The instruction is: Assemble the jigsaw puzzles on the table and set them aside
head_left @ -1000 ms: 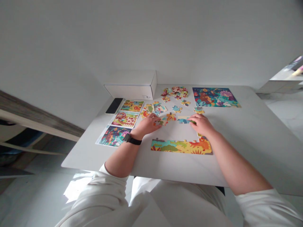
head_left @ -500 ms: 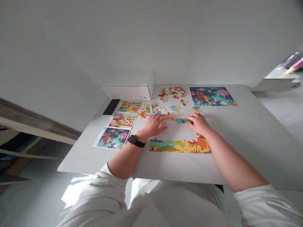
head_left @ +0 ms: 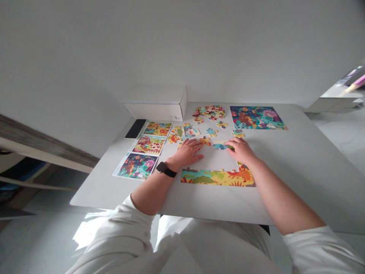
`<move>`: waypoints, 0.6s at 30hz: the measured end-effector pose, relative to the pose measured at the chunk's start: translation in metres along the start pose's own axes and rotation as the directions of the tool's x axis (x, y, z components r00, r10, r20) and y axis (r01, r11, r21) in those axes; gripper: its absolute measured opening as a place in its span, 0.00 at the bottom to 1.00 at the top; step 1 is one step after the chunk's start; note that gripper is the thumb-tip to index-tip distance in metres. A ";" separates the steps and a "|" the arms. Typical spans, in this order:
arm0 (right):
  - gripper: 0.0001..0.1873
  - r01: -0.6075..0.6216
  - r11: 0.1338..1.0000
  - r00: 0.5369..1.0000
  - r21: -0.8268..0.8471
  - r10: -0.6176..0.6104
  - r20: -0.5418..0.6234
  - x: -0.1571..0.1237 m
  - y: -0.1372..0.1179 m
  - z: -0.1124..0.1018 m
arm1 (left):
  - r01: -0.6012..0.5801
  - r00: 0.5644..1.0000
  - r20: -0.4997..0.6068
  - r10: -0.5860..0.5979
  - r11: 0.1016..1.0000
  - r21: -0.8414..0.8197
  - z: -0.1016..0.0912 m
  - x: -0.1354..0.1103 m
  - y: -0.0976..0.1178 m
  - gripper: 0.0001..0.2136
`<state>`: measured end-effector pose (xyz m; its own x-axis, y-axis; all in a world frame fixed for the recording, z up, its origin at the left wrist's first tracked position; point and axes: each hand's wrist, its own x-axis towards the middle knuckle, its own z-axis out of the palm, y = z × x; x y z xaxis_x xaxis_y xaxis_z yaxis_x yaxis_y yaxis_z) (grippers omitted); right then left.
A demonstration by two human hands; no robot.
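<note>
Midway on the white table (head_left: 299, 163), blue puzzle section (head_left: 219, 146), long axis running left to right, fingertips of my right hand (head_left: 241, 150) at its right end, whether grasping I cannot tell, my left hand (head_left: 188, 153) unclenched, palm down, closed white box (head_left: 154, 110) behind, contents hidden.

The left hand (head_left: 188, 153) hides what lies under it; the right sleeve (head_left: 321, 247) is cut off.
</note>
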<state>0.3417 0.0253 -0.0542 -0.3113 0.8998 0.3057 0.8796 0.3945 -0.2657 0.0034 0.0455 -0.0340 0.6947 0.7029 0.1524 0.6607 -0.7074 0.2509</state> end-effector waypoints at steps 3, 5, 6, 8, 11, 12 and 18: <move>0.15 0.000 1.000 1.000 -0.004 0.000 -0.004 0.000 0.001 0.001 | -0.002 1.000 0.007 0.002 1.000 0.008 0.002 0.000 0.001 0.28; 0.15 0.000 1.000 1.000 -0.006 0.000 -0.004 0.000 0.000 0.001 | 0.014 1.000 0.010 -0.014 1.000 0.015 0.004 0.000 0.001 0.29; 0.15 -0.001 1.000 1.000 -0.007 0.001 -0.005 0.000 0.000 0.001 | 0.026 1.000 0.011 -0.026 0.999 0.021 0.005 0.001 0.002 0.29; 0.15 -0.004 1.000 1.000 -0.009 0.004 -0.006 0.000 0.000 0.000 | 0.055 0.998 0.007 -0.055 0.998 0.041 0.007 0.003 0.003 0.30; 0.15 -0.004 1.000 1.000 -0.004 0.004 -0.008 0.000 0.000 0.000 | 0.091 0.996 -0.001 -0.091 0.994 0.063 0.009 0.006 0.004 0.29; 0.15 -0.003 1.000 1.000 -0.002 0.003 -0.009 0.000 0.000 0.000 | 0.100 0.995 -0.004 -0.100 0.993 0.065 0.010 0.006 0.003 0.29; 0.15 0.008 1.000 1.000 0.011 -0.007 -0.023 0.000 0.002 0.002 | 0.109 0.993 -0.047 -0.107 0.993 0.053 0.010 0.005 0.000 0.27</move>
<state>0.3430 0.0265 -0.0571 -0.3093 0.8924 0.3287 0.8734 0.4033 -0.2731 0.0100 0.0484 -0.0427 0.6064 0.7769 0.1693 0.7465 -0.6296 0.2154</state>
